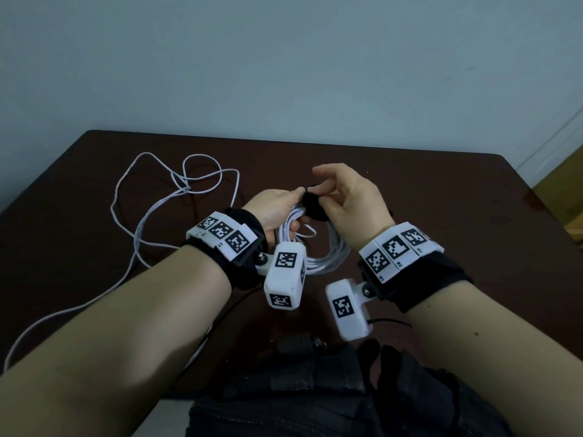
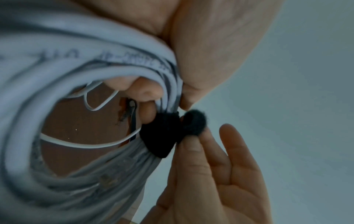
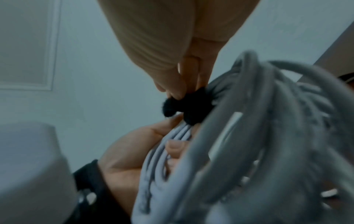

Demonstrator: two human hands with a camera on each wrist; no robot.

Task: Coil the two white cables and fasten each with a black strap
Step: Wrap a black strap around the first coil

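A coiled white cable [image 1: 321,263] hangs between my hands above the dark table [image 1: 441,190]. My left hand [image 1: 277,212] grips the top of the coil [image 2: 57,84], thumb and fingers curled round the bundled strands [image 3: 162,154]. A black strap [image 1: 314,205] is wrapped round the bundle beside that grip. My right hand [image 1: 340,197] pinches the strap's loose end [image 2: 195,122] between thumb and fingertips [image 3: 178,91]; its other fingers are spread. The second white cable [image 1: 176,184] lies loose on the table at the left.
The loose cable [image 1: 63,316] trails toward the table's near-left edge. A black bag [image 1: 299,389] sits at the near edge below my wrists. A pale wall [image 1: 284,58] rises behind the table. Floor shows at the far right [image 1: 564,184].
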